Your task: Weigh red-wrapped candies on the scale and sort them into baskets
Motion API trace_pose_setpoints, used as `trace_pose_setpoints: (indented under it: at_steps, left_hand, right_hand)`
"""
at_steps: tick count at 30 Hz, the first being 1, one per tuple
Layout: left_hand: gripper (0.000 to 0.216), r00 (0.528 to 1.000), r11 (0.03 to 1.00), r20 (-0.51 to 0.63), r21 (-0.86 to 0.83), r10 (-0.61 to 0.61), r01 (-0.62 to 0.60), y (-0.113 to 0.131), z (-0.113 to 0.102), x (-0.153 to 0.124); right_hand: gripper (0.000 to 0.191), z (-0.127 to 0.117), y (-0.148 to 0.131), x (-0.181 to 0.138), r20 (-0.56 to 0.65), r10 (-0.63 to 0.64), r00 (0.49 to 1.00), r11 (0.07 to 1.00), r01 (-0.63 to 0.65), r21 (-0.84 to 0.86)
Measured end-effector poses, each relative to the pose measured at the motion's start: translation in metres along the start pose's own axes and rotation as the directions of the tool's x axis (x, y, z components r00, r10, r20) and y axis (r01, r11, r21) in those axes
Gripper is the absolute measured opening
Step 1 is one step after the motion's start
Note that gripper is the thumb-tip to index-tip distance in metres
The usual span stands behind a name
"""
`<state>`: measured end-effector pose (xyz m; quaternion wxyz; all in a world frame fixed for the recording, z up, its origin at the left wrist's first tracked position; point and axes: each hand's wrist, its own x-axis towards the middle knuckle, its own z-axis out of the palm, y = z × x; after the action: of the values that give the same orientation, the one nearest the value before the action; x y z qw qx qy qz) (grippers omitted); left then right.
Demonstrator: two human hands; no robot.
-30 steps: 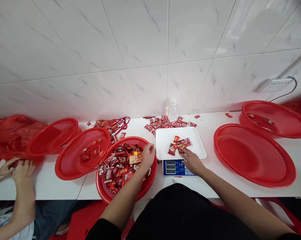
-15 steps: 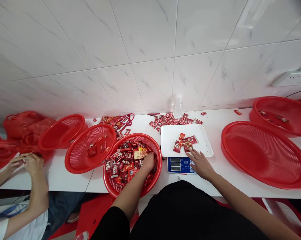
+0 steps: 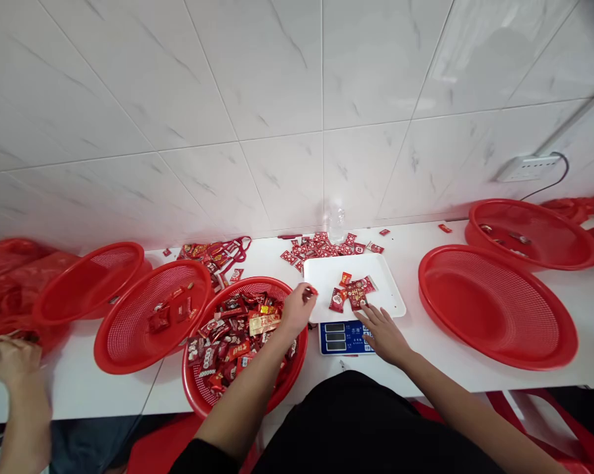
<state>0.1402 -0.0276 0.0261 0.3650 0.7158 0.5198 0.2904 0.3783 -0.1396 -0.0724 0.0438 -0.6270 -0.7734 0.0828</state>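
Observation:
My left hand is closed, with a small red packet pinched at its fingertips. It hangs between the full basket and the left edge of a white scale tray. Several red wrapped packets lie in the middle of that tray. My right hand, fingers spread, rests at the tray's front edge and partly covers the keypad of the blue scale. Below my left forearm stands a red basket heaped with mixed red packets.
Small red packets lie behind the tray beside a clear bottle. Red baskets stand to the right, and another basket with a few packets to the left. A co-worker's hand is at far left.
My left hand has come up out of the full basket and moved right to the tray's edge, now holding a packet. My right hand stays by the scale. The view has turned slightly right.

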Motion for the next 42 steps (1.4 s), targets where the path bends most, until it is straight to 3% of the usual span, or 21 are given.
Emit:
trace_pose_setpoints:
  at_steps: [3,6,9,12,15,17,21,24,30,34,42]
  left_hand:
    - [0.04,0.994,1.0,0.104,0.001,0.02,-0.02,0.009,0.03,0.009]
    - [0.053,0.987,0.996,0.143,0.045,0.069,-0.076,0.001,0.046,0.009]
    - [0.049,0.988,0.98,0.106,0.147,0.116,-0.131,-0.016,0.04,-0.001]
    - [0.05,0.992,0.952,0.034,0.28,0.122,-0.126,-0.037,0.022,-0.018]
    - [0.064,0.999,0.932,0.037,0.36,0.037,-0.048,-0.053,0.011,-0.039]
    - [0.076,0.996,0.928,0.07,0.373,-0.052,0.023,-0.059,0.012,-0.052]
    - [0.083,0.984,0.937,0.077,0.324,-0.163,0.13,-0.061,0.021,-0.065]
    - [0.08,0.986,0.955,0.042,0.259,-0.163,0.147,-0.062,0.026,-0.067]
    - [0.073,0.989,0.971,0.019,0.19,-0.149,0.143,-0.068,0.027,-0.07]
    - [0.073,0.989,0.977,0.015,0.163,-0.144,0.14,-0.07,0.028,-0.07]
    - [0.072,0.993,0.986,0.003,0.12,-0.116,0.115,-0.07,0.026,-0.07]
  right_hand:
    - [0.059,0.002,0.0,0.001,-0.006,-0.003,1.0,1.0,0.003,0.003]
    - [0.061,0.001,-0.001,0.0,-0.01,-0.006,1.0,1.0,0.007,0.019]
    - [0.059,-0.003,-0.002,-0.001,-0.031,0.001,1.0,0.997,0.001,0.077]
    - [0.051,-0.014,-0.003,0.005,-0.098,0.093,0.991,0.979,-0.073,0.189]
    - [0.055,-0.03,-0.006,0.027,-0.164,0.2,0.966,0.961,-0.161,0.223]
    - [0.061,-0.041,-0.011,0.048,-0.146,0.214,0.966,0.965,-0.185,0.187]
    - [0.076,-0.051,-0.022,0.09,0.041,0.212,0.976,0.97,-0.215,0.114]
    - [0.08,-0.047,-0.026,0.105,0.11,0.173,0.979,0.981,-0.181,0.07]
    - [0.061,-0.037,-0.015,0.1,-0.044,0.061,0.997,0.996,-0.058,0.06]
    - [0.051,-0.037,-0.006,0.096,-0.149,0.096,0.984,0.981,-0.069,0.179]
    - [0.03,-0.039,0.01,0.099,-0.204,0.231,0.951,0.897,-0.128,0.422]
